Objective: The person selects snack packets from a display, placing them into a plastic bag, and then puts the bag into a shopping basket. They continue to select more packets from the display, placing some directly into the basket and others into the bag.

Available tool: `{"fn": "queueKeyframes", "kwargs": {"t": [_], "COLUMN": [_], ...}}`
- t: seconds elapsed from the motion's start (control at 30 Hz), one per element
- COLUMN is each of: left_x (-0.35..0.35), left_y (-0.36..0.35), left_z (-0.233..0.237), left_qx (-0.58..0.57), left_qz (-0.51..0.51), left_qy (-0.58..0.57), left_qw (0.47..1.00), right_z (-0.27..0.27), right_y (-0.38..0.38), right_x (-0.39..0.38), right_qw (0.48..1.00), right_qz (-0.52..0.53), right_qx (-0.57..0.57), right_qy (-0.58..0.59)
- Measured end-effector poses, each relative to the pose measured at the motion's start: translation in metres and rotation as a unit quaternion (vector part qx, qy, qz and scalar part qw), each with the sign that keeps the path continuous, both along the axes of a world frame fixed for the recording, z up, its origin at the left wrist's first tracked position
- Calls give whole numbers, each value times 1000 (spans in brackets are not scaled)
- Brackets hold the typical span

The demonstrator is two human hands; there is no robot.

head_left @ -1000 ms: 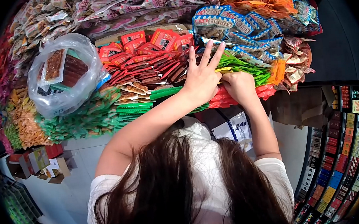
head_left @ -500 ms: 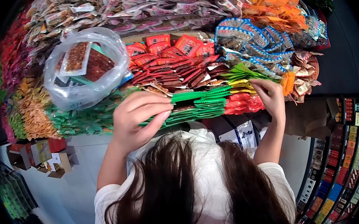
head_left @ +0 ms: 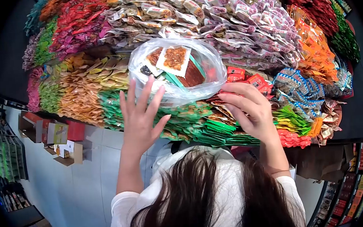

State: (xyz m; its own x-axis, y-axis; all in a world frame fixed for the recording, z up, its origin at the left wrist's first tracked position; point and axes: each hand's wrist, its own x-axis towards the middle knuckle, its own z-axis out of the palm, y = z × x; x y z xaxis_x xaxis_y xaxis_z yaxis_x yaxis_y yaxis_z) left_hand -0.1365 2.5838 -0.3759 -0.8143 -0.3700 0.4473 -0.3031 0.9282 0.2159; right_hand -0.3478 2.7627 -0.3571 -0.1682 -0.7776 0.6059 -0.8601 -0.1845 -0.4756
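A clear plastic bag [head_left: 145, 88] lies open on the heaped snack packets, with a white-edged packet [head_left: 174, 59] and dark red-brown packets [head_left: 192, 75] inside it. My left hand [head_left: 141, 116] is at the bag's lower left, fingers spread over green packets [head_left: 112, 106], holding nothing. To the right of the bag, my right hand [head_left: 251, 112] has its fingers curved and apart near the bag's edge, above red packets [head_left: 258, 82] and a row of green packets [head_left: 219, 129]. Nothing shows between its fingers.
Purple-white packets [head_left: 242, 23] fill the back. Orange packets [head_left: 315, 47] and blue-striped packets [head_left: 299, 87] lie to the right, yellow-orange ones [head_left: 78, 96] to the left. Open cardboard boxes [head_left: 62, 138] stand on the floor at left; a shelf of small boxes [head_left: 349, 185] is at lower right.
The view has swung left. My left hand has left the green row, its fingers now spread beside the bag. My right hand has moved from the yellow-green packets to the bag's right side.
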Motion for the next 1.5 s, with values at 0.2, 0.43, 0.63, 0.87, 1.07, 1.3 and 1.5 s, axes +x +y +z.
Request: {"fn": "queueKeyframes", "kwargs": {"t": [0.2, 0.43, 0.63, 0.87, 1.07, 1.3, 1.5], "left_x": [-3, 12, 15, 11, 17, -3, -38], "left_y": [-41, -52, -54, -34, -1, 31, 46], "left_z": [-10, -21, -31, -33, -40, -53, -69], "left_qx": [-29, 13, 75, 51, 72, 243, 224], "left_qz": [-46, -147, -140, -145, -192, -254, -261], "left_qy": [-35, -3, -9, 60, 197, 186, 110], "left_qw": [998, 989, 987, 986, 959, 918, 932], "right_z": [-10, -34, -31, -27, -21, 25, -11], "right_y": [-74, -120, -140, -159, -150, -56, 59], "right_x": [15, 25, 28, 40, 23, -6, -33], "right_qw": [1000, 992, 978, 957, 949, 993, 922], "right_qz": [12, -110, -189, -242, -229, -117, -200], "right_qx": [14, 53, 80, 121, 134, -21, -59], "right_qy": [6, 26, 29, 105, 169, 0, -326]}}
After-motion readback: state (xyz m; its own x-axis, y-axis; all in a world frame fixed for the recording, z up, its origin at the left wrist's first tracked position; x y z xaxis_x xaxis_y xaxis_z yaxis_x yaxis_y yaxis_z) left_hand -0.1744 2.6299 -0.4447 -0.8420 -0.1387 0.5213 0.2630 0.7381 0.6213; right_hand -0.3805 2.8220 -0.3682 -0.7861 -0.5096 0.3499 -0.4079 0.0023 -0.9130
